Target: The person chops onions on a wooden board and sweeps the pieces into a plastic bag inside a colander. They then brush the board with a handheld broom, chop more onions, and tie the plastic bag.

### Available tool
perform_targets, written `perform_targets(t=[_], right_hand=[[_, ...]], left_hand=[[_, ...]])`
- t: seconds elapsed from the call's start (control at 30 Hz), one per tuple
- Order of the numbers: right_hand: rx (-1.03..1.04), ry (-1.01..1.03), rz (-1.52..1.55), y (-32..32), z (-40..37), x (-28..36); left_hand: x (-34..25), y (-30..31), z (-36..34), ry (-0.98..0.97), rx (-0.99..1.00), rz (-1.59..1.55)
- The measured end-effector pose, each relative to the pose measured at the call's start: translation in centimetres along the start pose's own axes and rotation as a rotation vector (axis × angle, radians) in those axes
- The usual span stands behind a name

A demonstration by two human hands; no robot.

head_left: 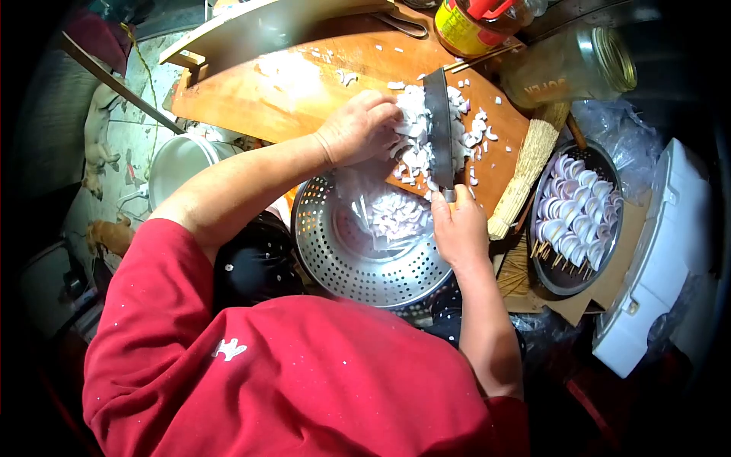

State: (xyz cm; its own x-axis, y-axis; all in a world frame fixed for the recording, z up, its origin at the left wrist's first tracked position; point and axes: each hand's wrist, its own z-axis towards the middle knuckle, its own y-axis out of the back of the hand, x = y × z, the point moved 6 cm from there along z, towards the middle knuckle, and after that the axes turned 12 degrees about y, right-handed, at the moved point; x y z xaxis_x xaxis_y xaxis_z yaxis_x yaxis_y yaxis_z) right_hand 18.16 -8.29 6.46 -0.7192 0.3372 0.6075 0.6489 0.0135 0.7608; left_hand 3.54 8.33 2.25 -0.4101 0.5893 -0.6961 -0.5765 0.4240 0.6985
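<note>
My right hand point(461, 225) is wrapped round the handle of a cleaver point(438, 126), whose dark blade stands across a pile of chopped red onion point(413, 126) on the wooden board point(251, 103). On the pile's left side is my left hand point(364, 126), fingers curled and closed at the top of a clear plastic bag point(354, 189); the fingertips are partly hidden. The bag hangs down into a perforated metal colander point(335, 266) at my lap, with more chopped onion point(397, 215) in its lower part. Loose onion bits lie right of the blade.
A straw brush point(525, 175) lies along the board's right edge. Beyond it, a dark oval basin point(567, 282) holds skewered onion slices point(582, 206). A glass jar point(563, 68) and a yellow-labelled bottle point(468, 30) are at the back right. A white bucket point(171, 171) stands left.
</note>
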Motion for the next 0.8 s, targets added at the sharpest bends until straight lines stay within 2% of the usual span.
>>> perform_targets(t=[0.2, 0.23, 0.27, 0.33, 0.6, 0.67, 0.8], right_hand=[[-0.054, 0.087, 0.027, 0.4, -0.4, 2.3], [0.056, -0.017, -0.058, -0.4, -0.2, 1.6], [0.052, -0.015, -0.06, -0.5, -0.1, 1.5], [0.085, -0.05, -0.114, -0.7, 0.2, 1.1], [0.019, 0.021, 0.004, 0.0, -0.2, 2.4], [0.093, -0.035, -0.102, -1.5, 0.0, 0.8], [0.1, -0.044, -0.031, -1.1, 0.1, 1.2]], left_hand=[[-1.2, -0.6, 0.2, -0.134, -0.083, 0.028], [-1.3, -0.6, 0.2, -0.149, -0.112, 0.03], [-1.4, -0.7, 0.3, -0.153, -0.115, 0.03], [-1.2, -1.2, 0.4, -0.092, -0.052, 0.104], [-1.2, -1.7, 0.4, -0.08, -0.097, 0.097], [-1.5, -1.6, 0.7, -0.087, -0.099, 0.102], [-1.6, -1.3, 0.6, -0.062, -0.064, 0.128]])
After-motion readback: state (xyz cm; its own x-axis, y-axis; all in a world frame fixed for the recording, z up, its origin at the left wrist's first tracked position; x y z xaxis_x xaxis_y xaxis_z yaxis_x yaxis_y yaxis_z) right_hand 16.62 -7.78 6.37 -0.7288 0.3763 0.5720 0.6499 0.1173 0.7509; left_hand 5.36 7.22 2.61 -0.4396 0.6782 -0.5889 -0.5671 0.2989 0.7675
